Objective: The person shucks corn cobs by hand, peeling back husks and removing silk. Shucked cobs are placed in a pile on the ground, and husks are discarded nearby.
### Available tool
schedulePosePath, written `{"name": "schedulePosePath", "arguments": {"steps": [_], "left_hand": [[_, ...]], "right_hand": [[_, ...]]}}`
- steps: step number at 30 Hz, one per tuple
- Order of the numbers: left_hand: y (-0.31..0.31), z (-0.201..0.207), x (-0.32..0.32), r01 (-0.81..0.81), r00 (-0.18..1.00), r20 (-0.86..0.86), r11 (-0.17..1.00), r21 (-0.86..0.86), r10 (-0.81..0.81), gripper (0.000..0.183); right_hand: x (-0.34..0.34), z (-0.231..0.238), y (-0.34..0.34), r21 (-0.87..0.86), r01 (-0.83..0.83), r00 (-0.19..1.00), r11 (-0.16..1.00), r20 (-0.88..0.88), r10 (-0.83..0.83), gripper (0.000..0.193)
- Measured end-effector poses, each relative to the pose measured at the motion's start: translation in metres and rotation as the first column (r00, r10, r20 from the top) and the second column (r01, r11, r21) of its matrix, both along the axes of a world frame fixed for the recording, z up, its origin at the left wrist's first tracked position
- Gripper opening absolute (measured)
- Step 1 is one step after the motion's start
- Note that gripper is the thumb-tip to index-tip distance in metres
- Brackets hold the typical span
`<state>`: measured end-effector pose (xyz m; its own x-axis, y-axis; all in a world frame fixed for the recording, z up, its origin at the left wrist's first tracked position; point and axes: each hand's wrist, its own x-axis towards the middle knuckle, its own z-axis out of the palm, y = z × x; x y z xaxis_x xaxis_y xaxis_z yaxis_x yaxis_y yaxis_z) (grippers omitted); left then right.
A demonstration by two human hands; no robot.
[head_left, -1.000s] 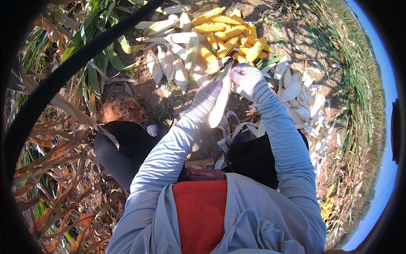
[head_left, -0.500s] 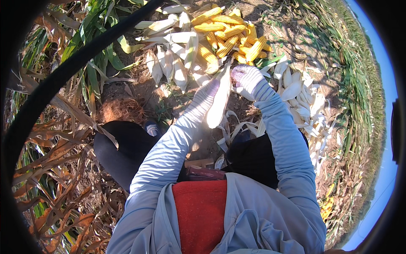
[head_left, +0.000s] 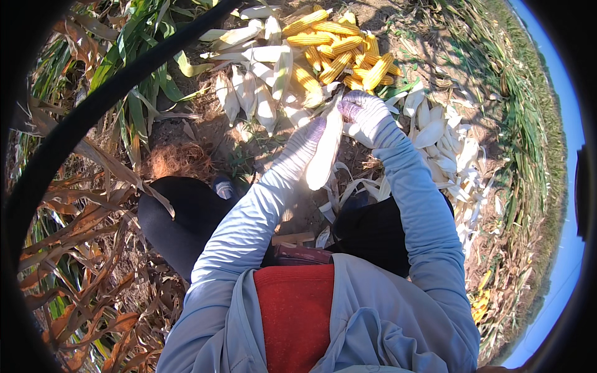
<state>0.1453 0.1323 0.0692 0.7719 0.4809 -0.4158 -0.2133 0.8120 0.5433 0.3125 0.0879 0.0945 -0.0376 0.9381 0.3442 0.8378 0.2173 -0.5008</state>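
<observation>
An ear of corn [head_left: 324, 154] in a pale husk slants between my gloved hands, its tip end away from me. My left hand [head_left: 309, 135] is closed around its left side, with the fingers partly hidden behind the husk. Up at the far end of the ear, my right hand [head_left: 367, 112] is closed with its fingertips against the husk. Just beyond my hands lies a pile of bare yellow corn cobs [head_left: 339, 50]. Ears still in their husks [head_left: 258, 93] lie to the left of that pile.
Stripped pale husks [head_left: 448, 146] are heaped on the right. Reddish corn silk [head_left: 179, 161] lies beyond my left knee [head_left: 177, 214]. Dry stalks and leaves [head_left: 87, 248] cover the left side, and a dark strap or bar [head_left: 112, 93] crosses the upper left. A few yellow cobs [head_left: 481, 301] lie far right.
My right hand's fingers have moved slightly inward and up onto the far end of the ear. The ear and my left hand have shifted slightly right.
</observation>
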Motion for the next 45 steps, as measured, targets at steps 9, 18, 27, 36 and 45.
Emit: {"name": "schedulePosePath", "arguments": {"steps": [9,18,27,36,45], "left_hand": [[0.003,-0.019,-0.001,-0.017,0.997,-0.069,0.957,0.289,0.039,0.039],[0.004,-0.004,0.006,0.032,0.997,-0.072,0.998,0.053,-0.028,0.062],[0.028,-0.009,0.007,-0.039,0.935,0.314,0.926,-0.375,0.166,0.046],[0.034,-0.009,-0.005,-0.305,0.951,0.019,0.948,-0.094,0.308,0.055],[0.065,-0.022,-0.002,-0.394,0.890,-0.071,0.840,0.372,0.449,0.033]], "right_hand": [[0.002,-0.007,0.002,-0.357,0.185,0.844,0.916,-0.420,-0.334,0.026],[-0.001,-0.006,0.001,-0.012,0.106,0.994,0.994,0.009,-0.106,0.012],[-0.023,-0.029,-0.007,-0.589,0.074,0.424,0.805,-0.712,-0.560,0.036],[-0.059,-0.055,0.010,-0.613,-0.285,-0.122,0.737,-0.739,-0.662,0.051],[-0.072,0.008,0.001,-0.501,-0.077,0.708,0.862,-0.636,-0.306,0.045]]}}
